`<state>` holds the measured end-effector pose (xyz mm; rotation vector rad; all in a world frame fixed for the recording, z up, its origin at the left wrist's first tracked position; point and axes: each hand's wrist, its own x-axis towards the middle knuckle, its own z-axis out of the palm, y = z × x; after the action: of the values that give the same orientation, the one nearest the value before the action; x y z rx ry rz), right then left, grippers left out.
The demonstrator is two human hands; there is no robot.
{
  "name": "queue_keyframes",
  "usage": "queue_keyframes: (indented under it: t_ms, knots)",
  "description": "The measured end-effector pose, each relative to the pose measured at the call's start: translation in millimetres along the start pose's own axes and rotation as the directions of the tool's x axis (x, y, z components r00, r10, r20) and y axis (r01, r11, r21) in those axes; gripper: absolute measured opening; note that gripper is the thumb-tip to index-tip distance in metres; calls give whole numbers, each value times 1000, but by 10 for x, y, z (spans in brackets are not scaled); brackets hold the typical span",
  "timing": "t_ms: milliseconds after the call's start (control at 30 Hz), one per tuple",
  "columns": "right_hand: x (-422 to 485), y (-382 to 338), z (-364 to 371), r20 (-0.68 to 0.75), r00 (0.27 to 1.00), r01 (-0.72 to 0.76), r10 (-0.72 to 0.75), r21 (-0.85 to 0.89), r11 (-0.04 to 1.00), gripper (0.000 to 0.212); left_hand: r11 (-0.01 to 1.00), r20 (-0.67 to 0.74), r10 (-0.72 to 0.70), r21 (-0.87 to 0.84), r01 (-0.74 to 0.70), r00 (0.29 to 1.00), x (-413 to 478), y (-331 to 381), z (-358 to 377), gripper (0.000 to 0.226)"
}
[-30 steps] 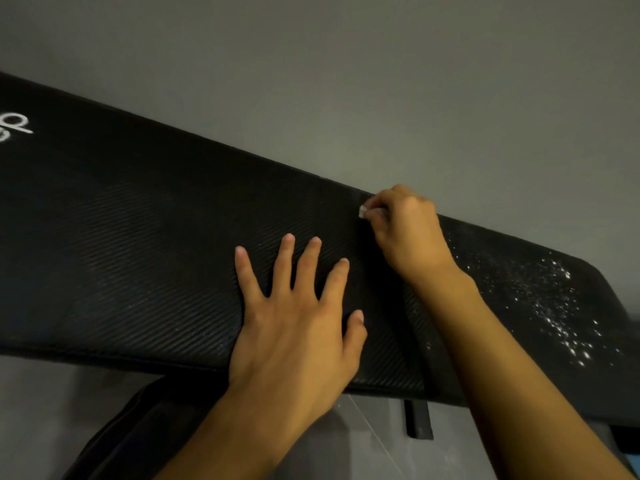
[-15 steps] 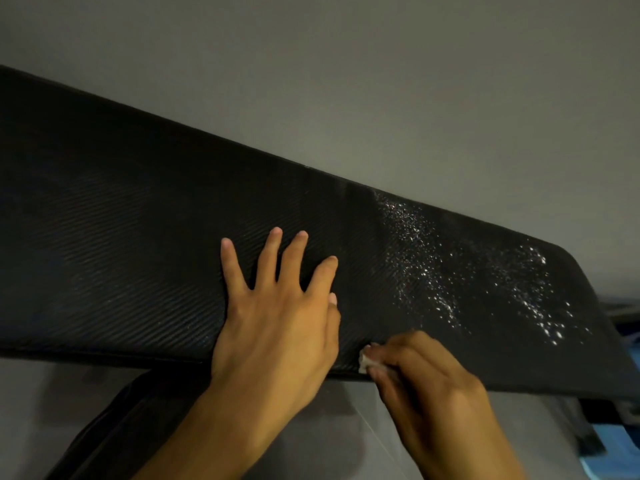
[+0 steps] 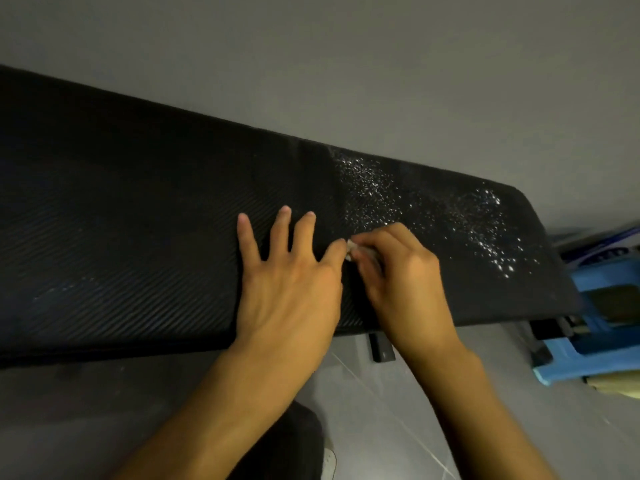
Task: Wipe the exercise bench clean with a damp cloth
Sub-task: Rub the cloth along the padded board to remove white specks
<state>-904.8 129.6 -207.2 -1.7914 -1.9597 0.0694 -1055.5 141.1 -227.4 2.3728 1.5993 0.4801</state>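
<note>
On the black bench (image 3: 138,244), the left hand (image 3: 287,289) is laid flat with fingers spread, probably so the pad is steadied. Just beside it, a small pale cloth (image 3: 352,250) is pinched in the curled right hand (image 3: 401,275) and pressed to the surface, at the edge of the white specks (image 3: 485,233) left to be wiped.

Black bench (image 3: 138,209), white specks (image 3: 374,188) rt end, hands on it.

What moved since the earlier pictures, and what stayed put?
The right hand, still pinching the white cloth, swept from the far edge of the bench to the near edge, then back to the middle beside the left hand. The left hand stayed flat on it; the white specks remain.
</note>
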Motion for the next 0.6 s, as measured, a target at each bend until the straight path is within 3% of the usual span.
queue_keyframes:
  t_ms: [233, 600]
  knots:
    - [-399, -26, -158, 48, 998, 32, -34, 42, 999, 15, 999, -47, 19, -26, -20, 999, 66, -71, 70, 53]
    - [190, 143, 39, 9, 999, 42, -42, 19, 999, 16, 997, -29, -70, 27, 70, 997, 73, -49, 74, 59]
